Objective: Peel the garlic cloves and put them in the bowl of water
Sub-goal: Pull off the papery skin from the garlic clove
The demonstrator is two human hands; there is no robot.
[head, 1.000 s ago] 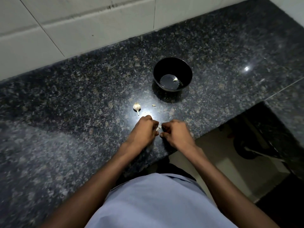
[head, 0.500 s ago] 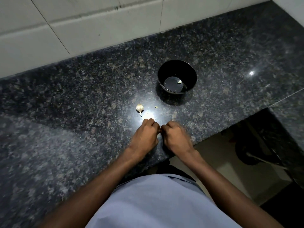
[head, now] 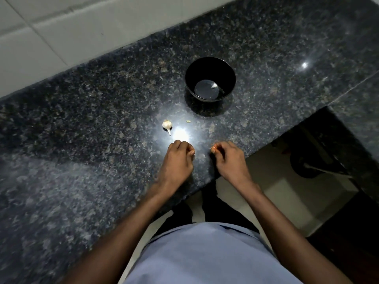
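Garlic bulb [head: 166, 124] whitish, stemmed; left hand [head: 178, 158] grip clenched, right hand [head: 228, 158] grip contents unclear

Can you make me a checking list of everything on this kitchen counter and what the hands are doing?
Surface: dark speckled stone counter, with a bright glare spot in front of the hands.
Job's things: black bowl with a little water and one pale piece inside; garlic lying left of the glare; a small pale bit at the right hand's fingertips, too small to name.
Clutter: one tiny scrap near the garlic.
Hands: left hand curled, contents hidden; right hand curled, pinching the small bit.
Cables: nothing seen.
Surroundings: white tiled wall behind; floor below the counter edge.
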